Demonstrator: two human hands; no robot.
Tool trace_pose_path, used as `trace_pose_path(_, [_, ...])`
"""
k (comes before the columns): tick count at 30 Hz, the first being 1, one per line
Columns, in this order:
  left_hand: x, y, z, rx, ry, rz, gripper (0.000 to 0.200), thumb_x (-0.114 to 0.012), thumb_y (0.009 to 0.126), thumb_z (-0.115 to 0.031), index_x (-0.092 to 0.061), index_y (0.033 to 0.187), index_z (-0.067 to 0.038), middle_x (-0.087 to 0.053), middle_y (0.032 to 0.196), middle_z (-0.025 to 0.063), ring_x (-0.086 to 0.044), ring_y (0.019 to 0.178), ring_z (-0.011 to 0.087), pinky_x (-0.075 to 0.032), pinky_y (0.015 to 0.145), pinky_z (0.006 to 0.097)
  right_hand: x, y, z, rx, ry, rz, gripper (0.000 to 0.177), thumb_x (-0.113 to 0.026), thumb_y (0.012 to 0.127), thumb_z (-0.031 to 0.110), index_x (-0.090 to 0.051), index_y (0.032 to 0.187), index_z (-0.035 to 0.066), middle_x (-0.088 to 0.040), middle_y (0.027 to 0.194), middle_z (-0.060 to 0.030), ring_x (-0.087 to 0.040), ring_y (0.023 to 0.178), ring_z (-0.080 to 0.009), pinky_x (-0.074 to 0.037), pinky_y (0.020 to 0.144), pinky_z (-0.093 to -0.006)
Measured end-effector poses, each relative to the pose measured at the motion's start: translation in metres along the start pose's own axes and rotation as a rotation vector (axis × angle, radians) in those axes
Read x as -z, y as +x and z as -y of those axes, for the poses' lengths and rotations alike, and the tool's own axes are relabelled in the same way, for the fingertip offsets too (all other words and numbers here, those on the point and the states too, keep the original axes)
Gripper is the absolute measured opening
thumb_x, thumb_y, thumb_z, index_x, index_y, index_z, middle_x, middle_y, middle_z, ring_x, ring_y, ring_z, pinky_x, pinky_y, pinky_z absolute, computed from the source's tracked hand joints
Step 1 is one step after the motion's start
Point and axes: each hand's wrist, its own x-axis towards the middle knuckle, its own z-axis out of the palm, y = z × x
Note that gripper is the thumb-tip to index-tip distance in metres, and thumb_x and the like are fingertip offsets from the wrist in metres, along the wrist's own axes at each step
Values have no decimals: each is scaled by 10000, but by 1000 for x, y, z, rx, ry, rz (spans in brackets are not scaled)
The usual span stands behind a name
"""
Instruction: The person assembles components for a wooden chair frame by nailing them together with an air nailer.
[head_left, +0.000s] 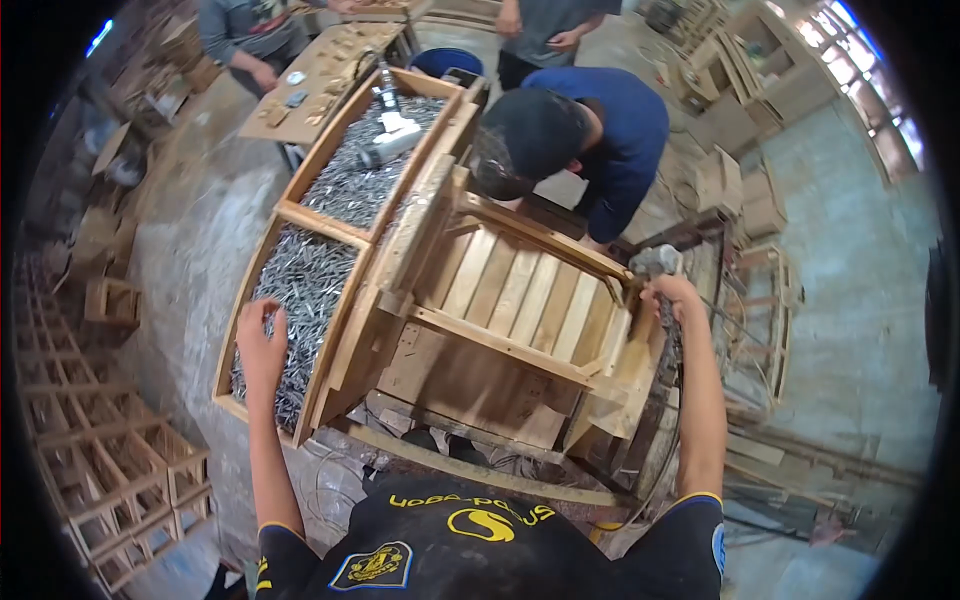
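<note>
The power tool (657, 260) is clamped in the right hand (674, 294), at the far right corner of the slatted wooden frame (530, 292). The frame is located to the left of this hand, which is set nearer to it than the left hand (262, 340). The frame's long axis is laid left to right, slanted nearer at its right end; the slats (475, 267) are set across it, far to near. The tool's exact pointing direction cannot be determined. The left hand is held at the tray (323, 225) of metal fasteners (312, 270), fingers loosely curled, apart from the thumb.
</note>
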Motion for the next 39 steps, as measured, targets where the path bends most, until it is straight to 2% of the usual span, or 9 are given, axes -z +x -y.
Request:
trace_pose_path(3, [-4,-8,12,126,67,186,198,-652,867,-162,-620,999,-18,-626,1008,154,-593,963,323,-462,863,421,0,-47,15,1,-30,20,142,-667,681,-9,-647,822,0,-580,624,-51,-519,470,-159,-423,397,-317])
trace_pose_path(6, [-7,-23,25,-56,210,337,245,-702,843,-213,-615,959,-15,-611,901,138,-580,879,288,-453,831,420,-9,-109,-12,147,57,-85,204,-691,672,14,-644,870,27,-589,663,-38,-523,481,-144,-425,408,-302])
trace_pose_path(10, [-14,-37,13,-196,347,240,310,-707,825,-241,-565,1006,-33,-563,958,158,-535,948,335,-442,804,442,-42,-202,-67,284,224,-118,339,-741,652,50,-618,968,43,-608,737,-24,-533,508,-124,-424,431,-266])
trace_pose_path(18, [-7,-37,20,-265,296,421,184,-594,898,-177,-545,884,0,-593,830,219,-572,824,425,-462,722,485,-135,-295,-142,130,593,-49,380,-695,702,-29,-587,1064,15,-621,797,-41,-542,538,-110,-432,449,-254])
trace_pose_path(25, [16,-34,34,189,-394,349,92,-529,867,-81,-517,790,-33,-581,709,74,-534,648,154,-432,578,301,-180,-304,-155,124,604,-73,444,-658,681,-67,-563,1109,-1,-622,824,-54,-574,608,-123,-448,464,-245])
trace_pose_path(29, [16,-33,64,437,-1412,345,35,-471,763,-75,-445,739,-74,-512,714,113,-434,623,179,-374,545,284,-190,-306,-138,174,535,-5,403,-648,674,-71,-581,1065,0,-623,814,-44,-573,602,-113,-442,468,-237])
trace_pose_path(32, [10,-33,73,453,-1733,319,29,-470,721,-63,-450,742,-65,-494,699,117,-405,605,193,-359,538,288,-194,-301,-130,211,473,69,375,-656,673,-63,-589,1037,2,-625,801,-39,-573,590,-112,-446,478,-237])
trace_pose_path(36, [11,-36,58,537,-1826,367,91,-485,658,-79,-435,734,-72,-463,688,126,-370,614,191,-324,536,296,-203,-300,-112,229,414,88,350,-664,684,-59,-593,1022,0,-625,790,-36,-565,565,-108,-445,478,-238])
trace_pose_path(39, [14,-39,40,629,-1694,352,129,-503,782,-175,-429,726,-84,-459,671,104,-367,588,180,-321,529,286,-210,-301,-103,218,415,136,340,-661,693,-64,-596,1021,-3,-623,791,-35,-559,556,-103,-438,468,-236])
